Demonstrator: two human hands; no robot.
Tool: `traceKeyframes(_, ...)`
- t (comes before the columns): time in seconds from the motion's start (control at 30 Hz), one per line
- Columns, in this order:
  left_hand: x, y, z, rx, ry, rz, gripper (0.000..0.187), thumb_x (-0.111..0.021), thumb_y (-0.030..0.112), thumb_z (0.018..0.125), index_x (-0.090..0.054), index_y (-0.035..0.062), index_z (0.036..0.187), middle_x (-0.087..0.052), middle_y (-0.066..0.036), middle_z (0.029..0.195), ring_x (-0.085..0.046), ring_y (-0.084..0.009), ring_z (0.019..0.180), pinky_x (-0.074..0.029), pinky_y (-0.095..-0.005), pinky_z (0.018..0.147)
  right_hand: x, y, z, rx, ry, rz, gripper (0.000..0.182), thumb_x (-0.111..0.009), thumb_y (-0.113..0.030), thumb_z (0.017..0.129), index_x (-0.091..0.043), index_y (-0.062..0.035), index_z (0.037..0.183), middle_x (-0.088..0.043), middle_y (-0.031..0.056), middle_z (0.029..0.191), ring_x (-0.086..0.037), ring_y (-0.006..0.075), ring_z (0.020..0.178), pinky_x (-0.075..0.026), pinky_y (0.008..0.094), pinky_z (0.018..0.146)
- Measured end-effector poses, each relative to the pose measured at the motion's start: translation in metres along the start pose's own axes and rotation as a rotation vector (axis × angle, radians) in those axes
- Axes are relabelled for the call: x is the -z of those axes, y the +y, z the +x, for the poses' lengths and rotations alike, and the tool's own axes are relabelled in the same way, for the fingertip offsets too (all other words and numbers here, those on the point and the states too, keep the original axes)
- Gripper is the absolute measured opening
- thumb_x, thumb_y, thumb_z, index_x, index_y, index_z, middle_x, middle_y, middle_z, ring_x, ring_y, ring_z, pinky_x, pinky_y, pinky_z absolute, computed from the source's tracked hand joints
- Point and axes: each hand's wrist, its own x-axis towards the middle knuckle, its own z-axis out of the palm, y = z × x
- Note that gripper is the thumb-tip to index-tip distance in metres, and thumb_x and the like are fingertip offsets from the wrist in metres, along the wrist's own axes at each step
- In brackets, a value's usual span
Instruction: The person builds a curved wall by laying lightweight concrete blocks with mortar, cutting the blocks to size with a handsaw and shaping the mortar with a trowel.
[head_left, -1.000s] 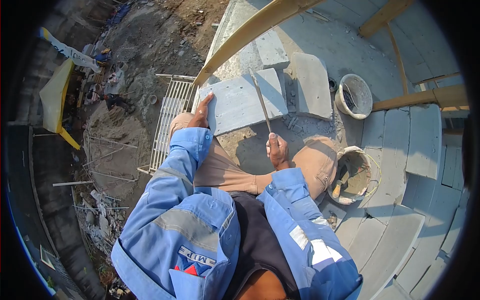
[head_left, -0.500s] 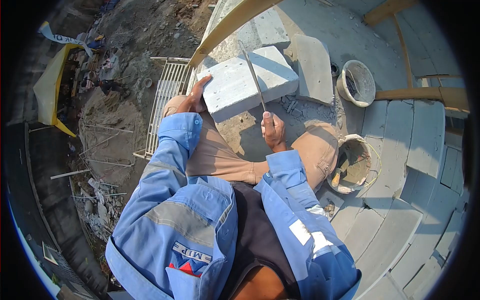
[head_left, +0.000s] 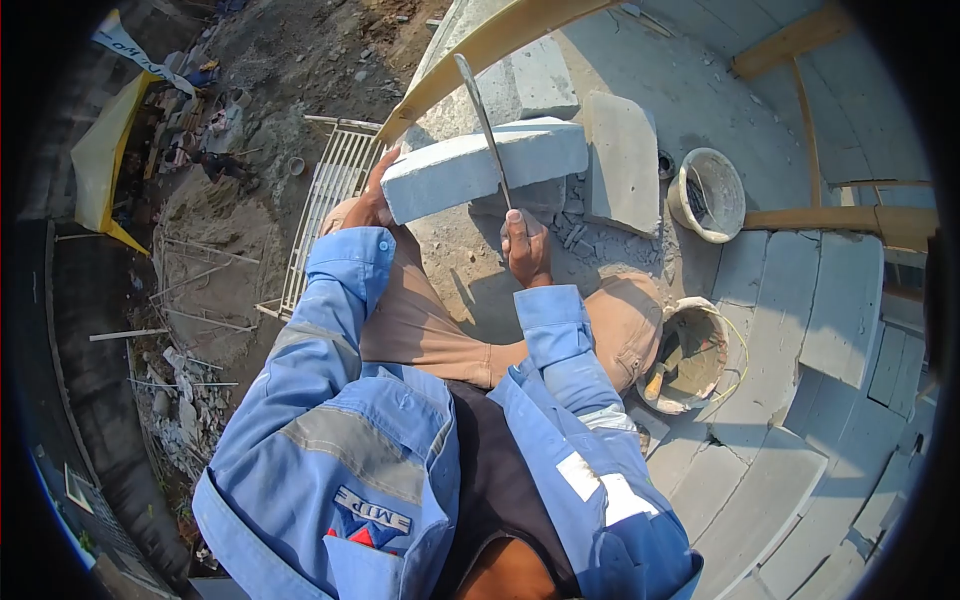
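Observation:
A pale aerated concrete block [head_left: 440, 175] is tipped up in front of me, its long narrow side towards me. At its left end, my left hand [head_left: 375, 192] grips the corner, fingertips over the far edge. My right hand [head_left: 527, 252] is closed around the handle of a long, narrow metal blade [head_left: 484, 118], which points away from me and crosses the block's middle. The handle is hidden in the fist. Below and behind the tilted block lies another grey block [head_left: 540, 197], partly covered, with broken bits around it.
A flat block [head_left: 622, 165] lies right of the work. Further right stand a whitish bucket [head_left: 735, 222] and a mortar bucket [head_left: 716, 385] with a trowel in it. A metal grate [head_left: 325, 200] and a wooden beam [head_left: 455, 62] border the left drop. Stacked blocks [head_left: 765, 300] fill the right.
The block has tipped, so its broad face has turned out of view and its narrow side shows. My right hand and the blade have shifted slightly left.

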Motion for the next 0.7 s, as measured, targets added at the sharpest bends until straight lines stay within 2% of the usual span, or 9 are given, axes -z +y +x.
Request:
traceKeyframes(0.07,-0.001,0.0,-0.003,-0.024,0.004,-0.013,0.068,-0.052,0.06,0.094,-0.059,0.0045,0.133,-0.068,-0.017,0.118,-0.067,-0.0298,0.1,-0.056,-0.045,0.083,-0.006,-0.004,0.014,0.033,0.012,-0.024,0.061,-0.042,-0.056,0.101,-0.057,-0.0025,0.076,-0.056,0.0148,0.061,-0.058,0.0303,0.054,-0.042,0.0417,0.055)
traceKeyframes(0.13,-0.006,0.006,-0.007,-0.006,-0.288,-0.198,0.065,-0.054,0.056,0.096,-0.058,0.0012,0.131,-0.07,-0.017,0.115,-0.071,-0.0322,0.097,-0.06,-0.0449,0.082,-0.015,0.002,0.023,0.053,0.035,-0.03,0.061,-0.043,-0.056,0.101,-0.057,-0.0021,0.076,-0.056,0.0154,0.062,-0.056,0.0305,0.054,-0.042,0.0414,0.055)
traceKeyframes(0.17,-0.023,0.001,-0.008,-0.086,-0.05,-0.227,0.066,-0.05,0.057,0.097,-0.056,0.0012,0.132,-0.068,-0.018,0.116,-0.071,-0.0358,0.095,-0.064,-0.044,0.076,-0.018,-0.001,0.025,0.037,0.041,-0.01,0.061,-0.042,-0.055,0.102,-0.058,-0.0025,0.076,-0.055,0.0139,0.061,-0.055,0.0284,0.053,-0.041,0.0404,0.054)
traceKeyframes(0.33,-0.011,0.002,0.005,-0.07,-0.016,-0.235,0.069,-0.045,0.061,0.097,-0.054,0.0037,0.135,-0.064,-0.02,0.124,-0.071,-0.0371,0.097,-0.067,-0.0369,0.071,-0.024,-0.032,0.014,-0.01,0.097,0.118,0.064,-0.043,-0.061,0.101,-0.052,-0.0068,0.068,-0.049,0.0023,0.055,-0.047,0.0108,0.047,-0.033,0.0279,0.043)
traceKeyframes(0.4,0.022,0.002,0.022,0.042,-0.335,-0.199,0.069,-0.044,0.062,0.097,-0.054,0.0053,0.135,-0.064,-0.019,0.125,-0.071,-0.0369,0.097,-0.067,-0.0384,0.072,-0.02,-0.056,0.003,0.198,0.106,0.221,0.064,-0.043,-0.06,0.102,-0.051,-0.0055,0.068,-0.049,0.0016,0.055,-0.048,0.0098,0.048,-0.034,0.0265,0.043)
traceKeyframes(0.5,-0.01,-0.001,0.01,-0.057,-0.003,-0.21,0.067,-0.042,0.062,0.097,-0.055,0.0079,0.135,-0.064,-0.019,0.125,-0.071,-0.0363,0.1,-0.067,-0.0381,0.07,-0.017,-0.071,-0.004,0.364,0.144,0.256,0.063,-0.043,-0.058,0.102,-0.05,-0.005,0.069,-0.049,0.001,0.055,-0.047,0.0097,0.047,-0.033,0.0264,0.043)
traceKeyframes(0.57,-0.009,0.001,0.011,-0.054,-0.014,-0.201,0.066,-0.042,0.061,0.098,-0.055,0.0086,0.136,-0.064,-0.018,0.125,-0.07,-0.0357,0.102,-0.066,-0.0405,0.074,-0.02,-0.056,0.001,0.448,0.173,0.242,0.062,-0.044,-0.058,0.102,-0.05,-0.0056,0.07,-0.048,0.0008,0.055,-0.047,0.0095,0.046,-0.033,0.0263,0.042)
traceKeyframes(0.63,-0.012,-0.003,0.008,-0.041,-0.028,-0.193,0.065,-0.042,0.06,0.098,-0.054,0.0093,0.136,-0.064,-0.017,0.125,-0.07,-0.0351,0.104,-0.065,-0.0428,0.078,-0.023,-0.006,0.01,-0.081,0.066,0.095,0.06,-0.046,-0.059,0.101,-0.05,-0.0069,0.071,-0.048,0.0002,0.056,-0.046,0.0089,0.046,-0.033,0.0261,0.042)
traceKeyframes(0.7,-0.023,0.001,0.005,-0.084,-0.031,-0.216,0.063,-0.044,0.057,0.099,-0.053,0.0076,0.137,-0.063,-0.017,0.127,-0.066,-0.0357,0.111,-0.059,-0.049,0.093,-0.02,-0.013,0.008,-0.068,0.081,0.153,0.059,-0.047,-0.056,0.102,-0.05,-0.006,0.072,-0.047,0.0012,0.055,-0.047,0.0103,0.047,-0.035,0.0268,0.045)
